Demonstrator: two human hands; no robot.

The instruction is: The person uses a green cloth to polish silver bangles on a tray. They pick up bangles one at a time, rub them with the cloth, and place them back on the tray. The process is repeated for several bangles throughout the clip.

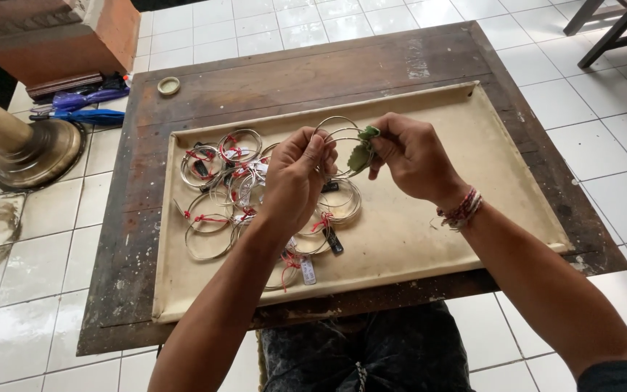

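Both hands work above the tray (pixel 517 218): left hand (pixel 295 178) pinches silver rings (pixel 337 134), right hand (pixel 411 156) at three o'clock rubs them with a green cloth (pixel 363 151)

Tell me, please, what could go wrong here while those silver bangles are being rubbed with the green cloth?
The left hand pinches several bangles by one edge only, so rubbing from the right hand with the green cloth might slip one loose. A dropped bangle would probably land among the tagged bangles on the tray and could tangle in their red threads.
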